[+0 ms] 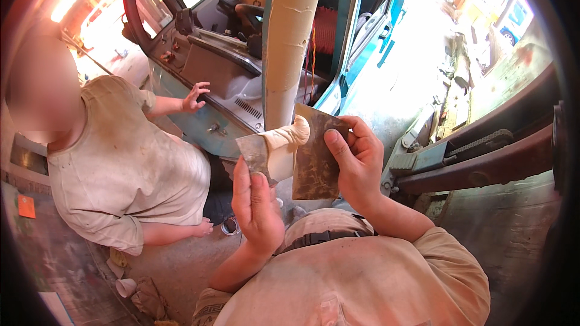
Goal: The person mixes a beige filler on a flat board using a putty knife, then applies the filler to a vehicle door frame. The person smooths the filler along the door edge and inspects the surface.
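Pinched between the thumb and fingers of my left hand point(261, 212) is a thin metal filler spreader point(256, 153). A thick roll of beige body filler point(281, 145) lies across it. My right hand point(364, 163) grips a larger rectangular metal plate point(316, 172), brown with smears, by its right edge. The two blades meet at the filler, whose rounded end touches the plate's upper left. Just beyond stands a vehicle pillar point(290, 42), coated in beige, uneven filler.
At left a co-worker point(130, 157) in a stained shirt stands close, one hand point(195, 96) raised near the vehicle body point(226, 72). A dark red lift arm with a chain point(483, 166) runs along my right. A white cup point(125, 287) lies on the floor.
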A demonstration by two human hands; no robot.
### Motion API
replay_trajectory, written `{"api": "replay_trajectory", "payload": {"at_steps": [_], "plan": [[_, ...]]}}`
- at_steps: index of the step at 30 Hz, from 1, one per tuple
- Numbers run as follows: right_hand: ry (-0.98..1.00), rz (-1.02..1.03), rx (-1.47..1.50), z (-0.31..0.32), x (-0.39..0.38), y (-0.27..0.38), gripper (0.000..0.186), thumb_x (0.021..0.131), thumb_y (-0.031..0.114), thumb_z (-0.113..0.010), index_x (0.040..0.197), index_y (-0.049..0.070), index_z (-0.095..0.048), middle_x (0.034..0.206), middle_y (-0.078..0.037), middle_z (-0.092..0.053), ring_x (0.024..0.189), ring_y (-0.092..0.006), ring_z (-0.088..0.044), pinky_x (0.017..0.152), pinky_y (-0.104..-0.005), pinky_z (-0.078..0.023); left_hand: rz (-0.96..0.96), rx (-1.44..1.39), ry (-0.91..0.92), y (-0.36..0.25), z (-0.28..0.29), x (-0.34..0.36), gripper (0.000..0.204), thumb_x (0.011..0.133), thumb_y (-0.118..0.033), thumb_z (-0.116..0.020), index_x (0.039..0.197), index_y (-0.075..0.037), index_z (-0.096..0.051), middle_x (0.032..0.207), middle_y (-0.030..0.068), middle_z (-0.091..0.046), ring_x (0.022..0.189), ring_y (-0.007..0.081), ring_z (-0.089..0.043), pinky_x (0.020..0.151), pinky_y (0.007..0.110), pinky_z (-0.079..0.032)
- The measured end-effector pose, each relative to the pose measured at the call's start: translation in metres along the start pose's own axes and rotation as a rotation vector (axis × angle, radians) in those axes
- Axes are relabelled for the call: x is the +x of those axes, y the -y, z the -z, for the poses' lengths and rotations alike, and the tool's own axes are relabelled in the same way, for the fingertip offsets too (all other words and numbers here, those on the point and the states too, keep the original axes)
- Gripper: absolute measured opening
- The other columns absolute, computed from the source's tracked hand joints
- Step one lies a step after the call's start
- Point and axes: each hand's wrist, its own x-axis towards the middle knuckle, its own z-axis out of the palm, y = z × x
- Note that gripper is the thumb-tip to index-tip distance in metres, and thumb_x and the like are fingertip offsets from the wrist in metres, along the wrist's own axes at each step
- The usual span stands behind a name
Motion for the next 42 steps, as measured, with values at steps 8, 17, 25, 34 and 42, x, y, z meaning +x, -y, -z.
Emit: {"api": "replay_trajectory", "payload": {"at_steps": [8,17,25,34,42], "plan": [[-0.093,0.164,0.139,-0.009,0.003,0.012,0.022,0.102,0.01,-0.063,0.12,-0.002,-0.057,0.087,0.001,-0.066,0.077,-0.0012,-0.055,0.066,-0.0176,-0.041,-0.352,0.713,0.211,0.006,0.007,-0.02,0.041,0.108,-0.012,-0.042,0.143,0.01,-0.043,0.123,0.0148,-0.063,0.095,0.0129,-0.059,0.081,0.023,-0.046],[-0.146,0.354,0.445,0.033,0.042,0.026,0.029,0.106,0.017,-0.055,0.131,0.002,-0.055,0.123,-0.007,-0.067,0.11,-0.0135,-0.064,0.101,-0.0302,-0.047,-0.322,0.804,0.317,0.004,0.02,-0.019,0.036,0.107,-0.013,-0.047,0.137,0.008,-0.05,0.102,0.0102,-0.068,0.088,0.0115,-0.063,0.077,0.025,-0.05],[0.657,0.511,-0.003,0.013,0.009,0.036,0.024,0.099,0.01,-0.065,0.118,-0.001,-0.073,0.119,-0.02,-0.072,0.113,-0.0355,-0.069,0.102,-0.0448,-0.052,0.06,0.138,-0.028,0.003,0.027,-0.001,0.036,0.108,-0.015,-0.046,0.137,0.006,-0.049,0.128,0.0106,-0.061,0.109,0.0152,-0.062,0.09,0.029,-0.051],[0.661,0.433,-0.372,0.028,-0.003,0.019,0.042,0.083,-0.002,-0.072,0.125,0.001,-0.07,0.126,-0.02,-0.069,0.122,-0.0357,-0.064,0.107,-0.0454,-0.05,-0.045,0.11,-0.048,-0.017,0.026,0.006,0.038,0.106,-0.014,-0.05,0.135,0.01,-0.052,0.125,0.0129,-0.064,0.112,0.0191,-0.062,0.1,0.032,-0.048],[0.34,-0.007,-0.675,0.078,-0.021,-0.019,0.028,0.092,-0.002,-0.066,0.118,0.006,-0.074,0.097,-0.008,-0.072,0.085,-0.0119,-0.065,0.076,-0.027,-0.053,-0.143,-0.002,-0.209,-0.037,0.035,0.019,0.038,0.105,-0.013,-0.05,0.139,0.006,-0.049,0.134,0.0144,-0.058,0.121,0.0245,-0.058,0.102,0.038,-0.049]]}}
